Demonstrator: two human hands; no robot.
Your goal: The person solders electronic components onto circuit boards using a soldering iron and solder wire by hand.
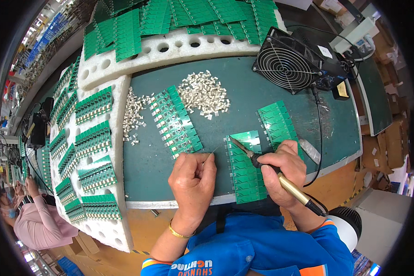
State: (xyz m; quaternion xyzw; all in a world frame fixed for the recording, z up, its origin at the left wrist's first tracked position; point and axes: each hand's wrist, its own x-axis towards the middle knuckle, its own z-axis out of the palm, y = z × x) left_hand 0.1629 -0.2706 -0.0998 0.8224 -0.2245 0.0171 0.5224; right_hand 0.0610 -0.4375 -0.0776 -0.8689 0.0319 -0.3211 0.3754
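Observation:
My right hand [284, 172] grips a soldering iron [292, 188] with a gold handle and black collar. Its tip rests at the upper left edge of a green circuit board panel [244, 177], where pins stick out along the side. Pinched in my left hand [193, 177] is a thin wire [215, 149], likely solder, its end pointing toward that edge. Left of it lies a panel fitted with white connectors [175, 122]. Another green panel [279, 123] lies to the right, partly behind my right hand.
Loose white connectors [204, 94] are heaped mid-table, with more [133, 110] at the left. A black fan [287, 64] stands at the back right, a cable [319, 133] trailing down. White foam trays [124, 184] hold several panels. A co-worker in pink [43, 221] sits far left.

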